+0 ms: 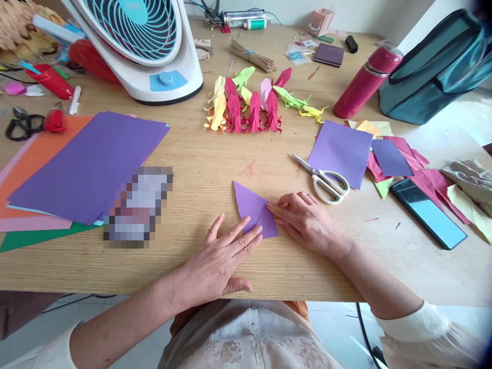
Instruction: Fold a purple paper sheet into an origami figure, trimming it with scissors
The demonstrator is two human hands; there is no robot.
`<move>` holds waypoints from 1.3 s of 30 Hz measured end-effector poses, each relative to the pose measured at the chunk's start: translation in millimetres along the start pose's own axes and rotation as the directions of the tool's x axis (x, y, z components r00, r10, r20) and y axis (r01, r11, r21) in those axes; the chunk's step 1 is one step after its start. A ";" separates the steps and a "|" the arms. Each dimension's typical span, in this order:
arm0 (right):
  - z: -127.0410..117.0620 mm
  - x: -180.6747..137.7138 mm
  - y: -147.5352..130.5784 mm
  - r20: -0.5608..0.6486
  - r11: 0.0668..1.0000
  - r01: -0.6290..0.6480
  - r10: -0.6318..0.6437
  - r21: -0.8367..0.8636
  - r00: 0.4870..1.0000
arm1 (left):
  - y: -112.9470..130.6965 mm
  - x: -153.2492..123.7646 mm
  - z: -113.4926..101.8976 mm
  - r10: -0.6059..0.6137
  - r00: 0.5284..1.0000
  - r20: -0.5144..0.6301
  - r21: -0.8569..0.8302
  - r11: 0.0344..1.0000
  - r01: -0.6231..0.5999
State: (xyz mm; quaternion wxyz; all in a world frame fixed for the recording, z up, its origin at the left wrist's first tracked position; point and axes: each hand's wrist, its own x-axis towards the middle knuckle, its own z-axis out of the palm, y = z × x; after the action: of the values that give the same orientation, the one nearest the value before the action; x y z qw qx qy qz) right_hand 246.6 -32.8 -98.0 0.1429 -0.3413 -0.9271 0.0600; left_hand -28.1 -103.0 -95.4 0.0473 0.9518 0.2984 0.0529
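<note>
A folded piece of purple origami paper lies on the table in front of me, its point toward the far left and a crease near its right side. My left hand rests flat with spread fingers, the fingertips pressing on the paper's lower part. At the paper's right edge, my right hand pinches it between thumb and bent fingers; the thumb is mostly hidden. White-handled scissors lie beyond my right hand, partly over a flat purple square sheet.
Folded paper figures stand at the back middle. A fan and stacked coloured sheets are on the left, beside a blurred-out object. To the right are a phone, paper scraps, a red flask and a teal bag.
</note>
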 end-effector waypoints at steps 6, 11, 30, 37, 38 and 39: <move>0.6 -6.4 -3.4 0.010 0.995 0.093 -0.093 0.041 0.996 | -4.3 -1.4 1.7 -0.010 1.000 0.026 -0.046 0.999 0.011; 2.0 -9.8 -7.3 0.011 0.993 0.097 -0.098 0.061 0.995 | -2.8 -10.1 5.1 -0.039 0.999 0.029 -0.055 0.998 0.041; 12.1 20.2 -38.6 -0.095 0.948 -0.311 0.316 0.063 0.944 | -49.0 69.8 -23.9 -0.258 0.964 -0.058 -0.120 0.961 0.250; 8.7 9.2 -24.6 -0.146 0.959 -0.120 0.160 0.255 0.976 | -60.0 93.2 -26.8 -0.291 0.952 0.096 -0.058 0.953 0.297; 7.9 7.5 -22.5 -0.140 0.956 -0.098 0.141 0.276 0.980 | -60.2 95.0 -30.1 -0.304 0.946 0.110 -0.039 0.950 0.310; 7.5 5.9 -20.3 -0.133 0.953 -0.082 0.125 0.292 0.983 | -60.7 97.2 -33.9 -0.317 0.939 0.130 -0.024 0.946 0.323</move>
State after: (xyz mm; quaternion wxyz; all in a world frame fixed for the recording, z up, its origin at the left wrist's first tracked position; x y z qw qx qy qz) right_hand 227.5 -44.5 -99.6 0.2567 -0.3688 -0.8761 0.1747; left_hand 12.7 4.2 -62.2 0.0955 0.8907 0.4444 -0.0084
